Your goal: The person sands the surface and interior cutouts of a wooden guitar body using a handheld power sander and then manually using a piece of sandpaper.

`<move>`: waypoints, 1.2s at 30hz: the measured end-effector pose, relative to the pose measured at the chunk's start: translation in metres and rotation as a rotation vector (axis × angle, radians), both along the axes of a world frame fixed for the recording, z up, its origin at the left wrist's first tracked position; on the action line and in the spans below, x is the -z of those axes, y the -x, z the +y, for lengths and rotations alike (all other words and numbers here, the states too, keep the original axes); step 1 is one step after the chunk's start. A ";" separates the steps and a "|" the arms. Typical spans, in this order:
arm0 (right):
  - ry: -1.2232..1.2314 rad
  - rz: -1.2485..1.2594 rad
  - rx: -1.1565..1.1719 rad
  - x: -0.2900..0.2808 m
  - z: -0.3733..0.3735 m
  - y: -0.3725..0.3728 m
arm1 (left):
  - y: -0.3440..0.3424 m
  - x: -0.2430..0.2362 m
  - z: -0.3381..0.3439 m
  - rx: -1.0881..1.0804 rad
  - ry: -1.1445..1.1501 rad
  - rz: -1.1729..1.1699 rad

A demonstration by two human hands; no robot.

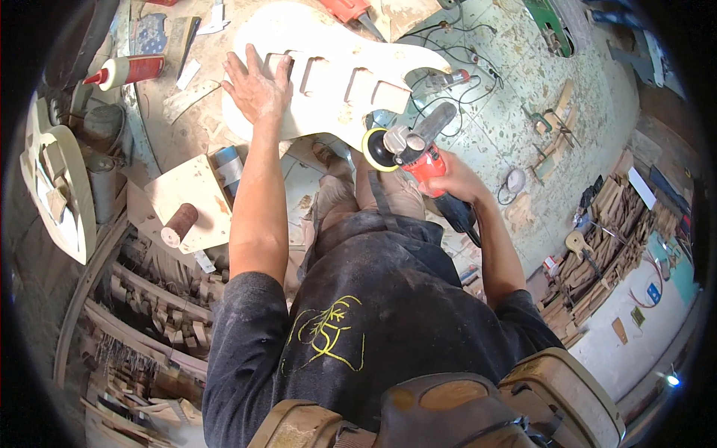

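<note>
A pale wooden electric guitar body (328, 39) with several routed cavities lies flat on a dusty workbench. On its left part rests my left hand (260, 91), palm down with the fingers spread. My right hand (457, 179) is wrapped round a red angle grinder (424, 166) with a grey side handle. The grinder carries a yellow-rimmed round pad (380, 149), held just off the guitar body's near edge, by its right end. Whether the pad touches the wood or spins, I cannot tell.
A glue bottle (142, 69) lies on the bench at left. Nearer stands a wooden box (196, 196) with a brown cylinder (181, 224). Another guitar body (69, 213) leans far left. Black cables (478, 75), clamps (554, 127) and wood offcuts (609, 243) are at right.
</note>
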State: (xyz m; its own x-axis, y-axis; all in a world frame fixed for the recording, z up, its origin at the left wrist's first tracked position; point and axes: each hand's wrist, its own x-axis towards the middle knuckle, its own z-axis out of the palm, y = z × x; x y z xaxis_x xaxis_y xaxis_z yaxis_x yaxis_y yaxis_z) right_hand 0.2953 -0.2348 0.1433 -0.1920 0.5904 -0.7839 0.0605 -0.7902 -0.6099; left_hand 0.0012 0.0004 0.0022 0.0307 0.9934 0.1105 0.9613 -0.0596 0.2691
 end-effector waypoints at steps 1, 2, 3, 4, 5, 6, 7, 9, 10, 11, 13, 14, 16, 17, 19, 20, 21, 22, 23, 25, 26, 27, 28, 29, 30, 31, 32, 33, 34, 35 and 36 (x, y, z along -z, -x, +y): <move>0.031 -0.007 0.014 -0.004 -0.003 -0.002 | 0.001 0.001 0.000 -0.001 -0.007 0.006; 0.061 -0.013 0.028 -0.009 -0.004 -0.004 | 0.002 0.001 0.000 -0.001 -0.014 0.012; 0.063 -0.013 0.028 -0.013 -0.004 -0.006 | 0.002 0.001 0.000 -0.001 -0.012 0.012; 0.055 -0.040 0.048 -0.018 -0.003 -0.008 | 0.002 0.001 0.000 0.001 -0.017 0.006; 0.047 -0.066 0.068 -0.021 -0.003 -0.010 | 0.003 0.000 0.000 0.003 -0.023 0.000; 0.083 0.002 0.126 -0.021 -0.003 -0.013 | 0.002 0.001 0.000 0.008 -0.021 -0.002; 0.085 0.001 0.130 -0.018 -0.002 -0.016 | 0.002 0.001 0.001 0.006 -0.024 -0.001; 0.050 -0.032 0.027 -0.010 0.003 -0.019 | 0.001 0.000 0.001 0.005 -0.030 0.000; 0.014 0.010 0.062 -0.008 0.005 -0.017 | 0.000 -0.001 0.000 0.004 -0.016 0.005; 0.011 0.010 0.062 -0.007 0.007 -0.016 | -0.001 -0.002 0.000 0.002 -0.003 0.010; 0.027 -0.046 -0.024 -0.007 0.015 -0.011 | 0.002 0.001 0.000 0.002 -0.007 0.012; 0.025 -0.045 -0.026 -0.008 0.017 -0.007 | 0.003 0.003 0.000 0.004 -0.008 0.013; 0.053 0.000 0.041 -0.013 0.019 0.000 | 0.002 0.002 0.000 0.003 -0.009 0.002; 0.055 0.000 0.039 -0.010 0.017 0.000 | 0.002 0.002 -0.001 0.005 -0.010 -0.010; -0.010 -0.028 0.018 -0.003 0.011 0.001 | 0.002 0.002 0.000 0.003 -0.010 -0.012; -0.010 -0.028 0.017 -0.001 0.009 0.001 | 0.002 0.002 0.001 0.004 -0.009 -0.014; -0.026 -0.046 0.003 -0.002 0.007 0.001 | 0.002 0.002 0.000 0.004 -0.009 -0.015; -0.042 -0.064 -0.012 -0.003 0.006 0.001 | 0.002 0.002 0.000 0.000 -0.005 -0.012; -0.042 -0.065 -0.010 -0.005 0.006 0.000 | 0.002 0.002 0.000 -0.003 -0.002 -0.009; 0.026 -0.030 -0.041 -0.010 0.007 -0.002 | 0.003 0.003 0.000 -0.002 -0.011 -0.015; 0.025 -0.029 -0.041 -0.009 0.006 -0.004 | 0.004 0.003 0.000 -0.002 -0.019 -0.020; 0.022 -0.029 -0.037 -0.008 0.007 -0.006 | 0.003 0.003 0.000 0.001 -0.020 -0.021; 0.020 -0.028 -0.033 -0.007 0.008 -0.007 | 0.003 0.003 0.000 -0.002 -0.013 -0.022; 0.019 -0.028 -0.031 -0.006 0.009 -0.007 | 0.002 0.002 0.001 -0.005 -0.007 -0.023; 0.027 -0.033 -0.031 -0.005 0.010 -0.006 | 0.002 0.001 0.001 -0.003 -0.008 -0.022; 0.036 -0.039 -0.031 -0.004 0.011 -0.005 | 0.001 0.001 0.000 -0.001 -0.004 -0.024; 0.035 -0.038 -0.030 -0.003 0.012 -0.004 | 0.001 0.000 0.000 0.001 0.000 -0.025; 0.044 -0.026 -0.016 -0.003 0.014 -0.002 | 0.001 0.000 0.000 0.001 0.001 -0.024; 0.053 -0.014 -0.001 -0.003 0.014 -0.001 | 0.001 0.000 0.000 0.003 -0.003 -0.026; 0.054 -0.014 -0.002 -0.004 0.013 -0.001 | 0.001 0.001 0.000 0.006 -0.006 -0.029; 0.041 -0.018 -0.002 -0.004 0.013 0.000 | 0.001 0.001 0.000 0.005 -0.006 -0.029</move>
